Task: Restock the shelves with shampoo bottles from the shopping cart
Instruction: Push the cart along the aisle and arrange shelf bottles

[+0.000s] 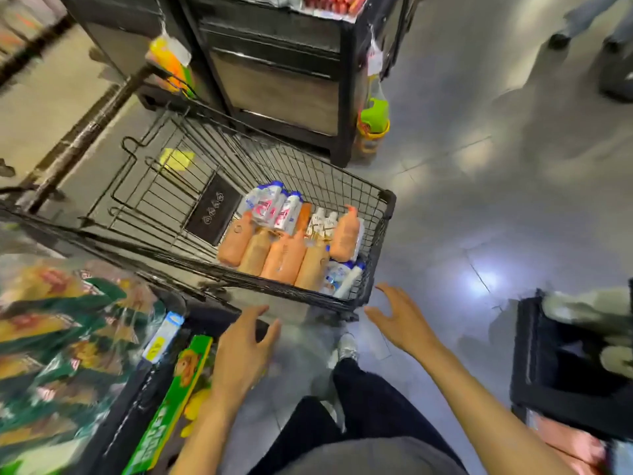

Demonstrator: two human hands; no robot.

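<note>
Both hands reach toward a wire cart (383, 214), left hand (239, 351) and right hand (400, 320) released and empty. Shampoo bottles (284, 241) lie flat in the cart's near corner, seemingly for easy grabbing.

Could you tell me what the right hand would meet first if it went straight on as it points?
The right hand would probably meet the near corner of the shopping cart, white bottles just behind; depth is unclear.
</note>
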